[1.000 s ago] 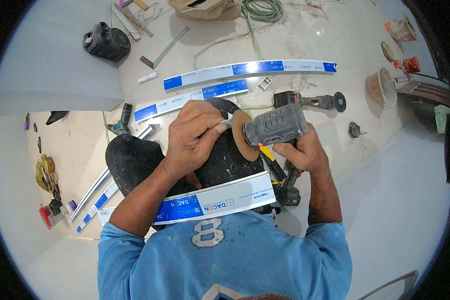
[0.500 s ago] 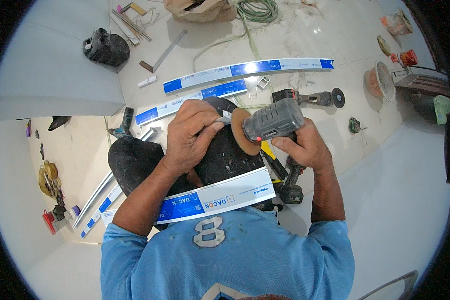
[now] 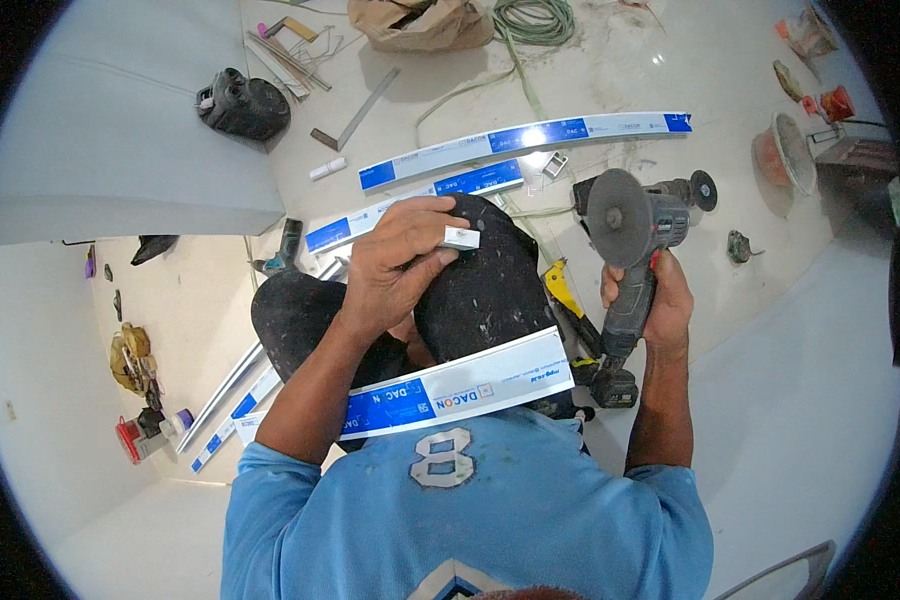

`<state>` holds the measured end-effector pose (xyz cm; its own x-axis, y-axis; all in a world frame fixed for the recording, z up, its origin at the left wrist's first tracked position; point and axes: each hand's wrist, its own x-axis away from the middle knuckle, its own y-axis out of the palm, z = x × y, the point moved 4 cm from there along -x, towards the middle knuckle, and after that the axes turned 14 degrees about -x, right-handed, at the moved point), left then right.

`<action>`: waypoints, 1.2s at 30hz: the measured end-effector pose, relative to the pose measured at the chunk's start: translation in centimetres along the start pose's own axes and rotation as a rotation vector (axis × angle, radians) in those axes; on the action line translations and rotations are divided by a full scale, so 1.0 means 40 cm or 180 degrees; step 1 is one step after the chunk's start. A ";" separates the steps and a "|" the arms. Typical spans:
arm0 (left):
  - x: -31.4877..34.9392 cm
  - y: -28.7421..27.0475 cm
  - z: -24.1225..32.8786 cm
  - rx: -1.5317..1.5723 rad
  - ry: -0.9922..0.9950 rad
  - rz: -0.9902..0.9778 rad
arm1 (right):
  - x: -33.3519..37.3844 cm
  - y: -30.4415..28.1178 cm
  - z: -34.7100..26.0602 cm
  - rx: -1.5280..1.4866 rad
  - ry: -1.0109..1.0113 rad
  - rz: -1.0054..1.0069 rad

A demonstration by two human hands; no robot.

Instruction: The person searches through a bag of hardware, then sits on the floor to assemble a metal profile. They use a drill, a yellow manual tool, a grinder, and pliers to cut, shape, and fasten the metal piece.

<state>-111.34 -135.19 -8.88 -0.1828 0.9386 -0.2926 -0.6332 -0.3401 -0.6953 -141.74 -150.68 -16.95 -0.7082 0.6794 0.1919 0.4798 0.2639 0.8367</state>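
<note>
My left hand (image 3: 395, 260) is closed over my raised knee, pinching a short white profile offcut (image 3: 461, 239) between thumb and fingers, its end showing. To the right, my right hand (image 3: 670, 300) wraps around the body of a cordless angle grinder (image 3: 630, 310). The grinder's disc (image 3: 625, 215) faces up, apart from the offcut; whether it spins I cannot tell. Across my lap lies a longer white-and-blue profile strip (image 3: 490, 385), passing beneath my left forearm.
On the tiled floor ahead lie a long white-and-blue profile (image 3: 530, 140), a square (image 3: 365, 112), a white marker (image 3: 328, 168) and a second grinder (image 3: 704, 190), partly hidden. A yellow-and-black tool (image 3: 563, 288) is beside my knee. Farther out are a black jerrycan (image 3: 250, 105) and a bucket (image 3: 785, 155).
The grinder has moved right, away from the offcut, and turned so its disc faces up. The offcut stays in my left hand. The whole view has shifted slightly.
</note>
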 end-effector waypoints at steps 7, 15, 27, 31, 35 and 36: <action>0.010 -0.005 -0.003 -0.0076 0.0061 0.0037 | 0.014 -0.127 0.029 -0.0427 -0.0232 0.0175; 0.003 -0.010 0.023 -0.0531 0.0173 0.0138 | 0.025 -0.289 0.048 -0.0801 -0.0024 0.0907; -0.005 -0.049 0.139 -0.2220 0.1317 0.0399 | 0.017 -0.651 0.070 -0.1248 0.0098 0.1413; -0.008 -0.049 0.128 -0.2268 0.1202 0.0260 | -0.019 -0.734 0.060 -0.1023 -0.0080 0.1326; -0.017 -0.047 0.142 -0.2282 0.1157 0.0110 | -0.026 -0.797 0.067 -0.1091 -0.0192 0.1221; -0.020 -0.048 0.144 -0.2324 0.1137 0.0054 | -0.018 -0.802 0.069 -0.1178 -0.0232 0.1285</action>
<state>-114.33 -134.95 -3.53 0.1411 0.8997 -0.4131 0.0402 -0.4221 -0.9056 -155.19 -157.76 -45.35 -0.4617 0.7258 0.5099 0.4824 -0.2770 0.8310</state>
